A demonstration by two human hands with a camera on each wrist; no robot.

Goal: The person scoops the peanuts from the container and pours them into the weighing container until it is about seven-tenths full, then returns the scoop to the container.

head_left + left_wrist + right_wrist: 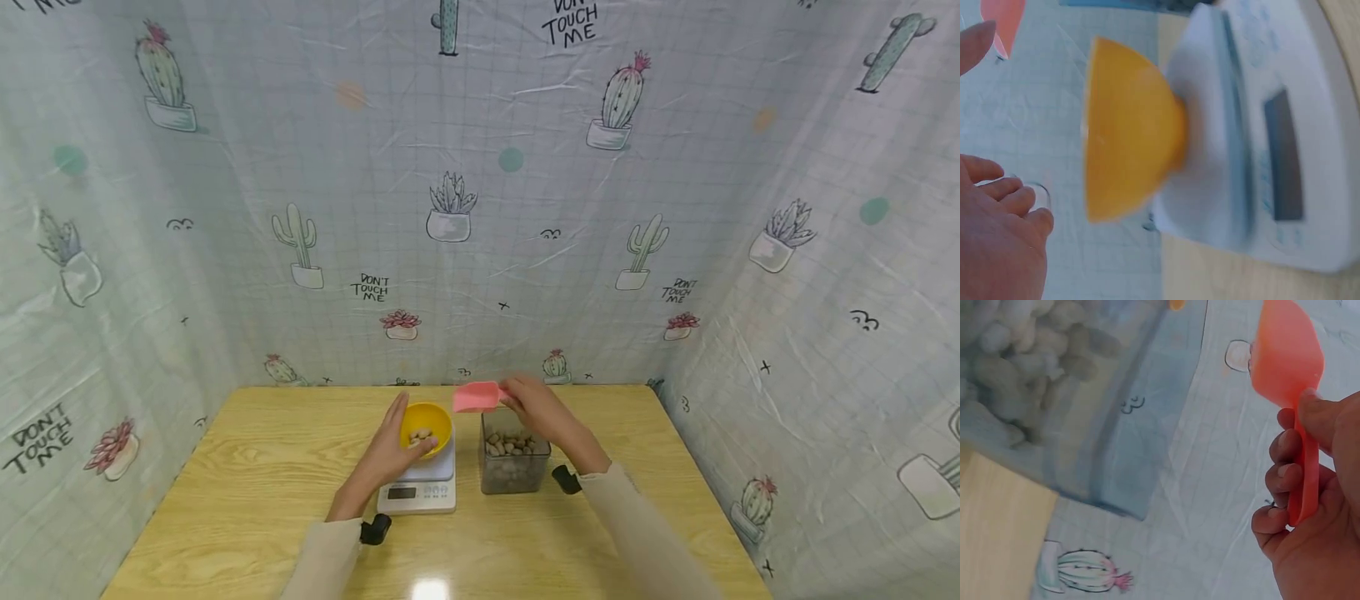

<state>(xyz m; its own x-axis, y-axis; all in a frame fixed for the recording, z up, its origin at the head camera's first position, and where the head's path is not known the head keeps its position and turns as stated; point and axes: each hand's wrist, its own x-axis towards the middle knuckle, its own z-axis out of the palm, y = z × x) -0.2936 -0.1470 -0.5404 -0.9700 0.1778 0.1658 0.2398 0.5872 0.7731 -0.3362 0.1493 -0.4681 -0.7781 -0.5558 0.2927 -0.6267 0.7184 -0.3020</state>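
Note:
My right hand grips a pink scoop by its handle, with fingers curled round it in the right wrist view. The scoop is raised above the left rim of a clear square container that holds what look like peanuts in their shells. A yellow bowl with a few peanuts inside stands on a white kitchen scale. Beside the bowl, my left hand has its fingers and thumb spread; the left wrist view shows a gap between hand and bowl.
A wooden table lies under everything, and the clear container stands just right of the scale. Behind the table and along both sides hangs a curtain printed with cacti. Each wrist wears a small black camera.

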